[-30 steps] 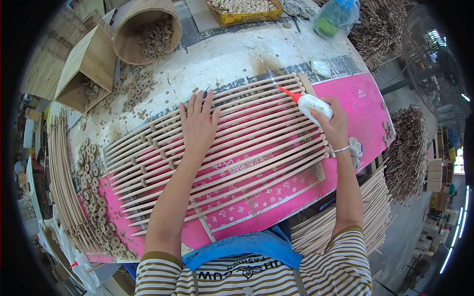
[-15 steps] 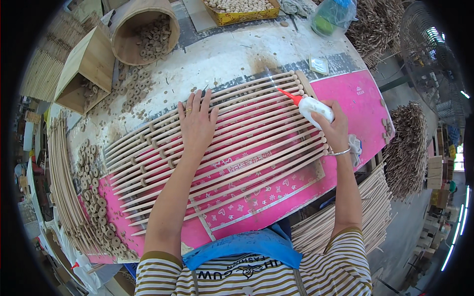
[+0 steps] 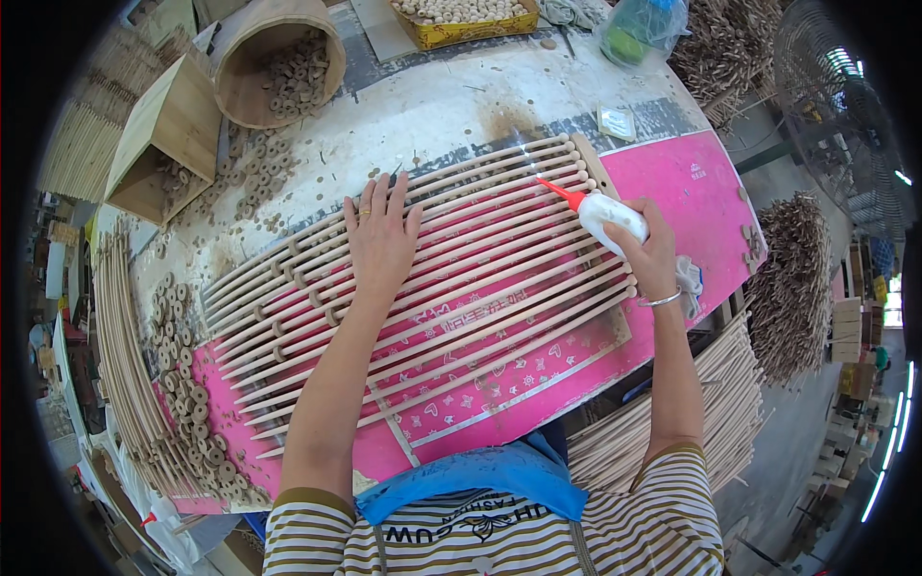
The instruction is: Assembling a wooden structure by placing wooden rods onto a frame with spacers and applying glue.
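My right hand [image 3: 645,252] is closed round a white squeeze glue bottle [image 3: 611,221] with a red nozzle. The nozzle points left, its tip over the upper rods near their ball ends. Flat on the rods rests my left hand [image 3: 383,235], fingers spread, a ring on one finger. The thin wooden rods [image 3: 480,257] lie side by side across the table, their round ends at the right by a wooden strip [image 3: 594,165]. Small wooden rings [image 3: 301,279] sit on several rods left of my left hand.
Loose wooden rings [image 3: 188,394] pile at the left beside a bundle of rods [image 3: 130,374]. A wooden tub [image 3: 235,82] and an open wooden box [image 3: 182,115] stand at the back left. A yellow tray [image 3: 471,35] holds wooden beads. More rods [image 3: 711,403] are stacked at the lower right.
The glue bottle in my right hand has shifted very slightly left, its nozzle staying over the upper rods. My left hand stays spread on the rods.
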A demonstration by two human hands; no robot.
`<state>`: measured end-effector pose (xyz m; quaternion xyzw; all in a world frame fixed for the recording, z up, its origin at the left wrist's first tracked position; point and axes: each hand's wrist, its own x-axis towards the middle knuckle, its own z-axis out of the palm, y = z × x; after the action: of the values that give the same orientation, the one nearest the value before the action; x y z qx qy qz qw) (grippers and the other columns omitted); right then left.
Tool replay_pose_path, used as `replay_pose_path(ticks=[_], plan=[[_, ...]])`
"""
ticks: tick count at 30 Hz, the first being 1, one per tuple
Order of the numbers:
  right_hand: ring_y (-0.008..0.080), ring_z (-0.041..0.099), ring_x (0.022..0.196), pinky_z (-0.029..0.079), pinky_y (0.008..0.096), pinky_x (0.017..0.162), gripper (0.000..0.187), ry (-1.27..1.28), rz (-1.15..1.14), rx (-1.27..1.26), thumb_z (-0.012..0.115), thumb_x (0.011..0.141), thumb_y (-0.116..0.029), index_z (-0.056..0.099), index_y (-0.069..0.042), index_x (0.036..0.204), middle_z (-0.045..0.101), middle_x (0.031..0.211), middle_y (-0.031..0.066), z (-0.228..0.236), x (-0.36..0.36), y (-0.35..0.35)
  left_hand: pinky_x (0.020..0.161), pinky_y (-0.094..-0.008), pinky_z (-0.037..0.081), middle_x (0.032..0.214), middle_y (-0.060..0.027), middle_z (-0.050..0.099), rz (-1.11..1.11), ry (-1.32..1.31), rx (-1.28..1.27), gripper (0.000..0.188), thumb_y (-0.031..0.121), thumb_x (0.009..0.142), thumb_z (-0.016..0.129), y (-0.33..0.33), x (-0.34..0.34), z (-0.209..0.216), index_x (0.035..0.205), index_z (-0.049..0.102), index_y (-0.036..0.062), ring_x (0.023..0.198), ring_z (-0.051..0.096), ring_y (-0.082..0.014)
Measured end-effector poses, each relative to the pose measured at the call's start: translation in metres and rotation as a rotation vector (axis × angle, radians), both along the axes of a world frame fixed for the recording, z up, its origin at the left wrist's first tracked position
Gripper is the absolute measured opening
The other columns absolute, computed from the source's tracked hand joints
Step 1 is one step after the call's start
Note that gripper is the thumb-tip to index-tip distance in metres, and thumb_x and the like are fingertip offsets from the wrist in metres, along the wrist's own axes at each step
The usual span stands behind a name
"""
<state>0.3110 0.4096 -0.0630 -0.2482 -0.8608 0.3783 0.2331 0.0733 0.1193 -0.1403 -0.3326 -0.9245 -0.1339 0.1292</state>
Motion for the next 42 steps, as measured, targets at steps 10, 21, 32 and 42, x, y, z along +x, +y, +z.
replay_pose_path(ticks=[10, 21, 32, 42], plan=[[0.0181, 0.07, 0.081, 0.054, 0.0319, 0.072, 0.038, -0.004, -0.039, 0.033, 0.082, 0.086, -0.022, 0.065, -0.001, 0.113, 0.073, 0.092, 0.0124, 0.001, 0.011, -0.007, 0.125, -0.0563, 0.022, 0.155, -0.0121, 0.05, 0.002, 0.001, -0.005, 0.053, 0.038, 0.105, 0.052, 0.0, 0.0, -0.002, 0.153, 0.049, 0.0161, 0.147, 0.042, -0.0302], [0.0154, 0.068, 0.08, 0.053, 0.031, 0.071, 0.037, 0.061, -0.064, -0.043, 0.082, 0.085, -0.021, 0.065, -0.002, 0.112, 0.073, 0.091, 0.0103, 0.002, 0.024, -0.011, 0.125, -0.0567, 0.023, 0.155, -0.0124, 0.05, -0.001, 0.001, -0.004, 0.053, 0.038, 0.105, 0.052, 0.0, 0.0, -0.001, 0.154, 0.048, 0.0162, 0.147, 0.042, -0.0301], [0.0181, 0.069, 0.082, 0.054, 0.0326, 0.073, 0.04, 0.025, -0.077, 0.012, 0.083, 0.085, -0.024, 0.064, -0.002, 0.113, 0.073, 0.091, 0.0116, 0.0, 0.032, -0.011, 0.125, -0.057, 0.023, 0.154, -0.0128, 0.051, 0.0, -0.003, -0.014, 0.053, 0.038, 0.105, 0.052, 0.001, 0.0, 0.0, 0.153, 0.048, 0.0159, 0.147, 0.042, -0.0308], [0.0193, 0.07, 0.081, 0.054, 0.0334, 0.073, 0.039, 0.011, -0.072, 0.031, 0.083, 0.084, -0.025, 0.065, -0.002, 0.111, 0.073, 0.091, 0.012, -0.006, 0.032, -0.012, 0.125, -0.0567, 0.022, 0.155, -0.0128, 0.05, 0.0, -0.005, -0.023, 0.053, 0.039, 0.106, 0.051, 0.001, 0.001, 0.001, 0.154, 0.048, 0.016, 0.147, 0.042, -0.0308]])
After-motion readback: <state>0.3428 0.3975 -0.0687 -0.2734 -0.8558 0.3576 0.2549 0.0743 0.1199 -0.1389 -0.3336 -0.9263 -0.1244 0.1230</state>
